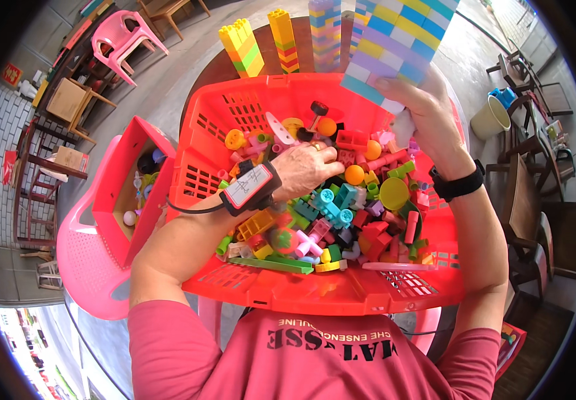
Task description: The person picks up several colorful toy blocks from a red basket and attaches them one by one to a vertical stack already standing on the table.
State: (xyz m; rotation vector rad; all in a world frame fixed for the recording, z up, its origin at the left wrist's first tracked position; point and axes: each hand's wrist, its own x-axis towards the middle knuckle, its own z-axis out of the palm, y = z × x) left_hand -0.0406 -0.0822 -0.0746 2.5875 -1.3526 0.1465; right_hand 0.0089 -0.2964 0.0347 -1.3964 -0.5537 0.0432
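Note:
My right hand (428, 110) is closed round the lower edge of a tall panel of stacked toy bricks (398, 43) in blue, yellow, white and lilac, held up over the far right rim of the red plastic basket (288, 303). Below those fingers shows a blurred whitish piece (403, 127). Down in the basket, my left hand (307, 168) has its fingers bent among loose toy pieces, by a pinkish-red brick (347, 158). Its fingertips are partly hidden, so what they grip cannot be made out. Near them lie an orange ball (354, 175) and turquoise wheeled pieces (331, 205).
Brick towers (241, 48) stand on the round brown table (201, 75) beyond the basket. At left, a red box (111, 193) with toys rests on a pink chair (78, 257). Wooden chairs (525, 193) and a pale bucket (490, 119) are at right.

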